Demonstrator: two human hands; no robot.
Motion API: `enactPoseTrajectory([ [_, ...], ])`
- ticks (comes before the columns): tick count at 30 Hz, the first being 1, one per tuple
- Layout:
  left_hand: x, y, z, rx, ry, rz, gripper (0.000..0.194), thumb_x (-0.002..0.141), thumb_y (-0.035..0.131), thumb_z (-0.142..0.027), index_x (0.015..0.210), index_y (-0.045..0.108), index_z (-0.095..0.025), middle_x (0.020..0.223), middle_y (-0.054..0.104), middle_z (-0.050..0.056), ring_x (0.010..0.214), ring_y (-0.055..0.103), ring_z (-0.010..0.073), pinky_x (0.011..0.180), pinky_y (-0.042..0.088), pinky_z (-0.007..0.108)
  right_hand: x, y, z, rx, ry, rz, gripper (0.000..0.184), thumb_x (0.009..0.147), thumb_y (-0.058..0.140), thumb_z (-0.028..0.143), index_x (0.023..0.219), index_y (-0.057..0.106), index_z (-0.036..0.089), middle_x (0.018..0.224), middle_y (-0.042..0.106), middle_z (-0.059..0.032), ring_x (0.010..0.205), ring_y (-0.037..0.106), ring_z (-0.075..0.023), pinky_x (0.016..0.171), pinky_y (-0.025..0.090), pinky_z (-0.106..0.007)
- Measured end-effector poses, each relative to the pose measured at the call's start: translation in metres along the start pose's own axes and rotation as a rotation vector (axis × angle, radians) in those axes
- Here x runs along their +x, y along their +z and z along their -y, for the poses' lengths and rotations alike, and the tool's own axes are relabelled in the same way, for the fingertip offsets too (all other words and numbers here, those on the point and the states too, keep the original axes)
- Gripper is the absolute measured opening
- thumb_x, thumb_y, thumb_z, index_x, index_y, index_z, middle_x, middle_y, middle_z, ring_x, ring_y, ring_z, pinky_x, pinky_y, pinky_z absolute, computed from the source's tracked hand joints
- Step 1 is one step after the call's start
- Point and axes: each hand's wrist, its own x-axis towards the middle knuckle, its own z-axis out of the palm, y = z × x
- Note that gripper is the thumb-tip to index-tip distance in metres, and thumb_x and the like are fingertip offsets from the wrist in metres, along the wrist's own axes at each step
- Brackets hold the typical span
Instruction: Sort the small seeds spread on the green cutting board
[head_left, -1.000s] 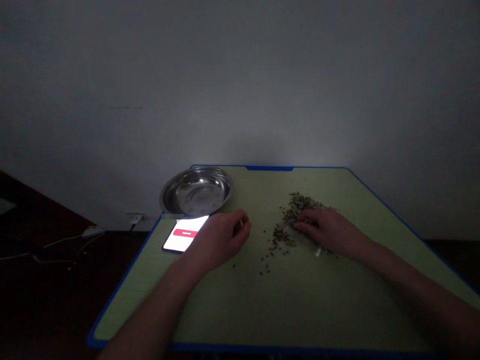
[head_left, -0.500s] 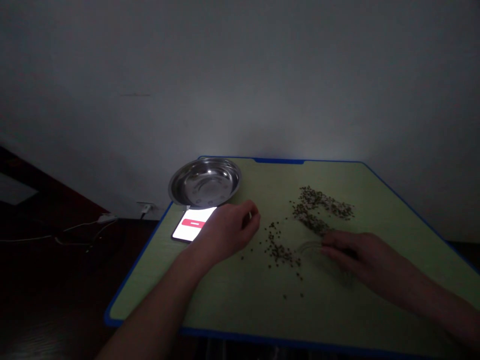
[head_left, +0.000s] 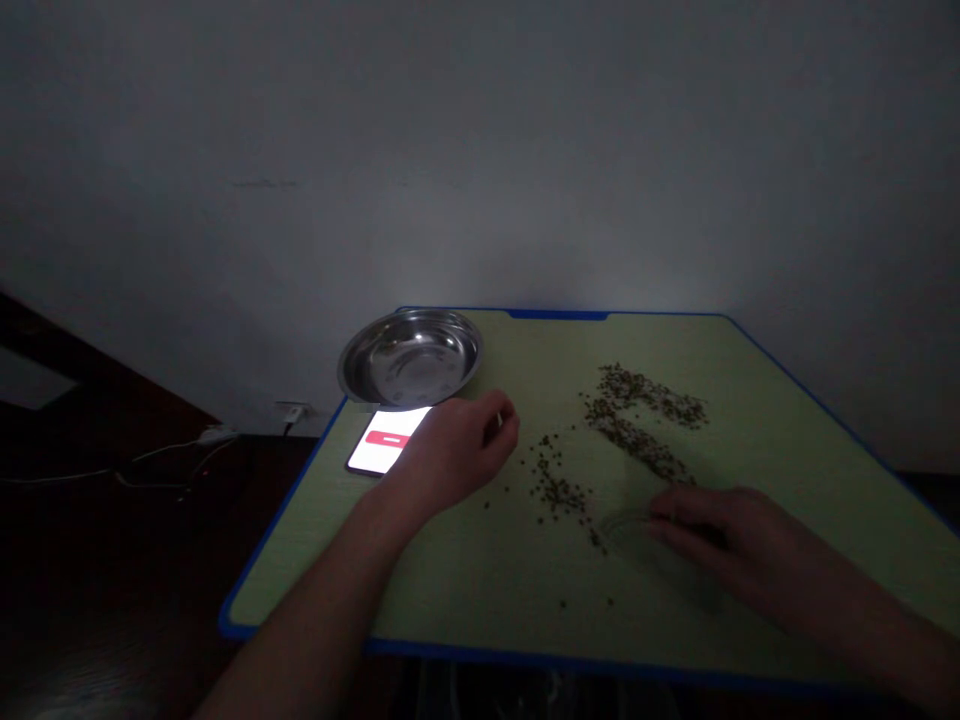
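My left hand [head_left: 469, 445] hovers over the table's left half, fingers curled in with thumb and fingertips together; what they hold, if anything, I cannot make out. Beyond its wrist lies a lit phone [head_left: 379, 455], partly covered by the hand. My right hand [head_left: 724, 530] pinches the rim of a see-through, curved dish [head_left: 626, 525], whose full shape is too faint to tell. Small dark seeds are scattered between my hands: a loose cluster [head_left: 559, 492] just left of the dish, and bigger streaks of seeds [head_left: 637, 425] farther back.
A shiny metal bowl [head_left: 412, 365] stands at the table's back left, behind the phone. The pale green table [head_left: 495, 600] has a blue edge and meets a grey wall. A charger [head_left: 296, 412] is plugged in low at left, with white cables [head_left: 180, 445] nearby.
My right hand and the see-through dish have moved slightly toward me, uncovering more seeds behind the fingers. A few seeds near the dish have shifted toward me. My left hand keeps its pose.
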Motion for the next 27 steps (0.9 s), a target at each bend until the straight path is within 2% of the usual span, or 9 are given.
enactPoseTrajectory([
  [4,0.000,0.000,0.000,-0.004,0.006,0.000,0.019,0.087,0.045,-0.028,0.083,0.060,-0.017,0.063,0.058,-0.002,0.051,0.046,0.0080,0.050,0.028,0.023,-0.007,-0.001,-0.005,0.019,-0.002,0.005,0.031,0.090,0.045,0.038,0.075,0.068,0.025,0.068,0.069,-0.0023,0.060,0.063,-0.0173,0.056,0.048,-0.028],
  [8,-0.001,0.000,0.000,-0.007,0.012,-0.008,0.019,0.087,0.045,-0.028,0.083,0.060,-0.017,0.062,0.058,-0.002,0.051,0.045,0.0079,0.050,0.028,0.023,-0.018,-0.001,-0.010,0.013,0.049,-0.047,0.033,0.090,0.045,0.043,0.073,0.067,0.025,0.071,0.070,-0.0039,0.064,0.064,-0.0196,0.053,0.047,-0.028],
  [11,0.000,0.000,0.001,-0.007,0.018,-0.015,0.018,0.087,0.045,-0.027,0.082,0.060,-0.017,0.062,0.058,-0.002,0.051,0.046,0.0079,0.050,0.028,0.023,-0.019,0.005,-0.003,0.057,0.030,-0.003,0.031,0.090,0.045,0.040,0.074,0.066,0.025,0.070,0.069,-0.0026,0.063,0.064,-0.0179,0.054,0.046,-0.027],
  [15,0.000,0.000,0.002,-0.012,0.002,-0.021,0.019,0.087,0.045,-0.028,0.082,0.059,-0.017,0.063,0.058,-0.002,0.052,0.046,0.0077,0.049,0.027,0.023,-0.002,0.015,0.018,0.058,-0.014,0.026,0.026,0.090,0.046,0.034,0.074,0.064,0.024,0.066,0.067,0.0004,0.060,0.062,-0.0157,0.055,0.044,-0.026],
  [20,0.000,-0.001,0.001,-0.015,-0.007,-0.010,0.018,0.087,0.045,-0.027,0.081,0.059,-0.017,0.060,0.055,-0.003,0.050,0.045,0.0076,0.049,0.027,0.023,0.023,0.015,0.036,-0.073,0.016,-0.042,0.025,0.090,0.044,0.033,0.078,0.063,0.023,0.067,0.067,-0.0009,0.062,0.062,-0.0179,0.056,0.040,-0.029],
  [23,0.000,-0.002,0.002,-0.018,-0.006,-0.015,0.018,0.087,0.045,-0.027,0.082,0.059,-0.017,0.060,0.055,-0.003,0.050,0.045,0.0078,0.049,0.027,0.023,0.031,0.011,0.035,-0.189,0.040,-0.088,0.026,0.091,0.043,0.036,0.080,0.063,0.023,0.065,0.066,-0.0018,0.058,0.060,-0.0187,0.054,0.038,-0.030],
  [27,-0.001,-0.002,0.004,-0.023,0.012,-0.067,0.018,0.087,0.045,-0.027,0.082,0.059,-0.017,0.061,0.057,-0.003,0.051,0.046,0.0083,0.050,0.027,0.024,0.038,0.003,0.016,-0.232,0.059,-0.177,0.030,0.091,0.042,0.040,0.081,0.064,0.023,0.066,0.067,-0.0025,0.059,0.061,-0.0194,0.055,0.038,-0.030],
])
